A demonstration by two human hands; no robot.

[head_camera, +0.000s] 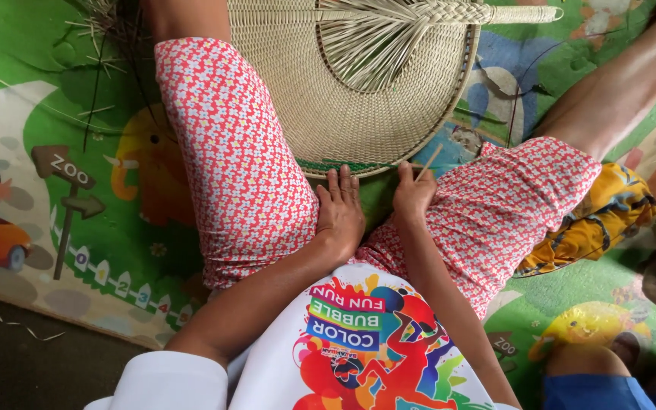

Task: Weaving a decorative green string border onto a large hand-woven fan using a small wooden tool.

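woven fan [290,83]: pale straw, tight cross weave, green edging on rim nearest the shorts. shorts [244,167]: red with small white flowers. shirt [373,349]: white, multicolour splash print. mat [108,220] left of fan: green, cartoon animals, orange car. cloth [601,220] right of fan: yellow, orange print

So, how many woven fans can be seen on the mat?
1. The round woven fan lies on the play mat between the knees, just ahead of the left hand and right hand. The frame cuts off its top; other fans may lie outside the view.
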